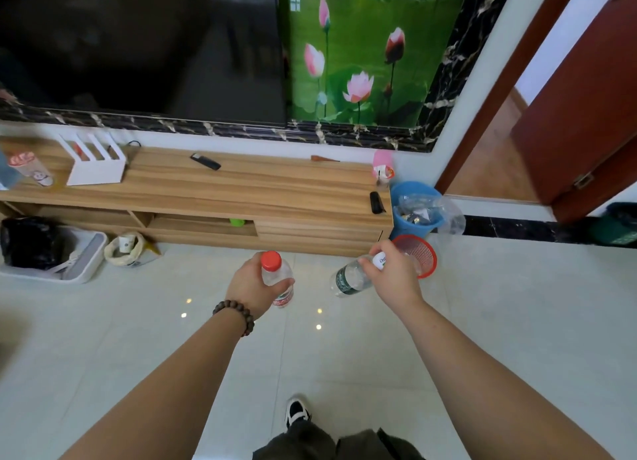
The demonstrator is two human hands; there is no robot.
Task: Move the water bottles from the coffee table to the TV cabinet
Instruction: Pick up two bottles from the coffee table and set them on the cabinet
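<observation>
Water bottles: red-capped bottle (277, 278) upright in left hand (249, 284), green-labelled bottle (351, 278) tilted in right hand (393, 273).

The left end of the TV cabinet (213, 187) is cut off by the frame edge, along with a blurred cup (32, 168) standing there. The neck of the green-labelled bottle (348, 280) is hidden inside the right hand (396, 273). Part of the red-capped bottle (277, 280) is covered by the left hand (250, 284). The label print is too small to be read.
</observation>
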